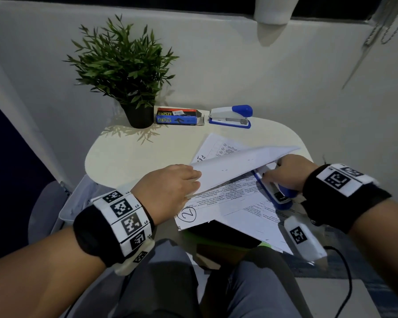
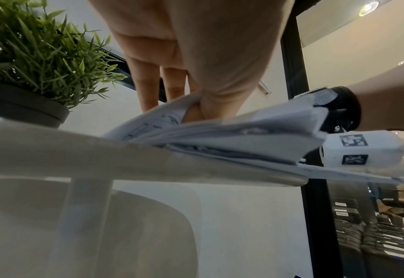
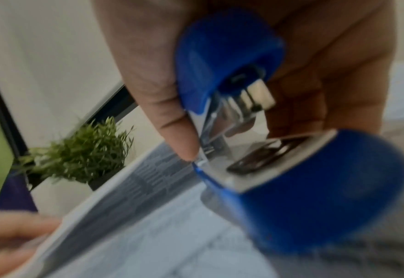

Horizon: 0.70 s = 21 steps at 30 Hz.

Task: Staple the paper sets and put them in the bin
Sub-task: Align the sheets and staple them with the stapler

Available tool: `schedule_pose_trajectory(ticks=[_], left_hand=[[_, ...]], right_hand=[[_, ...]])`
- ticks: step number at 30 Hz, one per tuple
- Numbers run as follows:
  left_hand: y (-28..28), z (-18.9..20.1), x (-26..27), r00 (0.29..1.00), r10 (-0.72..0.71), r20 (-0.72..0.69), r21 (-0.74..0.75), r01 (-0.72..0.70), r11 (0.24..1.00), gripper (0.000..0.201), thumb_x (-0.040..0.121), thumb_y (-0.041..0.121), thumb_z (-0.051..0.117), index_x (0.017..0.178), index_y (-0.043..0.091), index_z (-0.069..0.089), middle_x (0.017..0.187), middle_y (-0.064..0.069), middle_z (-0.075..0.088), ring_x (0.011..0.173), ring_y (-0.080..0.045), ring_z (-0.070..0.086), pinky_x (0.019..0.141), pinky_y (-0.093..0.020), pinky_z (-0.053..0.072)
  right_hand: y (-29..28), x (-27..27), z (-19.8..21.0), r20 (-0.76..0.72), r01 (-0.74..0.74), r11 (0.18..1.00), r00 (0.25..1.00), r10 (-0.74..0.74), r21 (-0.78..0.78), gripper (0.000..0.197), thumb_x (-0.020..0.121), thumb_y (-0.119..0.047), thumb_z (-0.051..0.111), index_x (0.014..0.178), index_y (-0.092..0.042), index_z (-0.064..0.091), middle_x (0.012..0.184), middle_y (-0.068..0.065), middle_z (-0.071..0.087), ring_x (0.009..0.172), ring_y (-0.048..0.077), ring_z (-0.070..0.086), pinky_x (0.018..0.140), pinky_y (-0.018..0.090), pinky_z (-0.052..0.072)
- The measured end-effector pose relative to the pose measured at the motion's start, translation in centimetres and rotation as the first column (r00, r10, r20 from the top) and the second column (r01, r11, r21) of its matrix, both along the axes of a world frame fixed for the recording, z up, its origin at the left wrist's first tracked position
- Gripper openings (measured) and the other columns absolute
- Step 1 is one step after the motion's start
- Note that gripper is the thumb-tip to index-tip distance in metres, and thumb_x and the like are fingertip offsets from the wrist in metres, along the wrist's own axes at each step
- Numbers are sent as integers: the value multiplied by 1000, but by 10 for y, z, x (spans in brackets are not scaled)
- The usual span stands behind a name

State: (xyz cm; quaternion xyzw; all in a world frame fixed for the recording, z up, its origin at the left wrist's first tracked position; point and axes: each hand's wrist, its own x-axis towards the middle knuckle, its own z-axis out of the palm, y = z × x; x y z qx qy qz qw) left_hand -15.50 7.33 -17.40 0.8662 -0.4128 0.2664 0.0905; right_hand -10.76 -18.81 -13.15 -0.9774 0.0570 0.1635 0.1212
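Printed paper sets (image 1: 234,203) lie overlapped on the small white table (image 1: 129,154), one marked with a circled 2. My left hand (image 1: 170,191) pinches the near-left edge of a raised paper set (image 1: 239,166) (image 2: 220,135), thumb under, fingers above. My right hand (image 1: 285,175) grips a blue and white stapler (image 1: 276,191) (image 3: 267,131) under the lifted sheets' right corner. A second blue and white stapler (image 1: 230,117) lies at the table's back edge.
A staples box (image 1: 177,117) and a potted green plant (image 1: 124,72) stand at the table's back. A translucent bin (image 1: 78,203) sits low at the left of the table. A dark flat object (image 1: 223,232) pokes from under the papers at the front edge.
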Motion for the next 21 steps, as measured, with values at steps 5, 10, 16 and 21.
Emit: schedule_pose_trajectory(ticks=[5,10,16,21], left_hand=[[7,3,-1,971,163,-173,36,-159,987,37,44,4,89,78,9,76,83,-6,73,70,-21,70,69,-22,49],[15,34,10,782,485,-392,-138,-571,809,41,92,7,45,129,21,58,120,-8,64,107,-27,60,89,-33,47],[4,56,16,725,434,-535,-377,-664,646,28,92,17,55,118,19,65,109,-4,68,102,-18,59,89,-19,39],[-4,67,15,783,330,-528,-533,-607,588,17,82,18,68,99,19,71,86,3,64,79,-17,61,81,-32,52]], right_hand=[[-21,5,18,-68,104,994,992,-102,20,27,82,-33,65,70,-11,54,76,8,57,64,19,51,53,25,33],[-44,13,38,103,225,944,961,-255,240,19,72,-17,71,77,-3,59,80,20,58,72,33,57,63,33,46],[10,2,68,105,16,243,873,-476,970,10,95,-29,54,90,-21,54,62,-7,65,53,7,62,48,18,51],[81,14,74,225,-115,283,890,-396,952,54,66,-72,53,91,-25,58,98,4,68,93,28,68,84,52,55]])
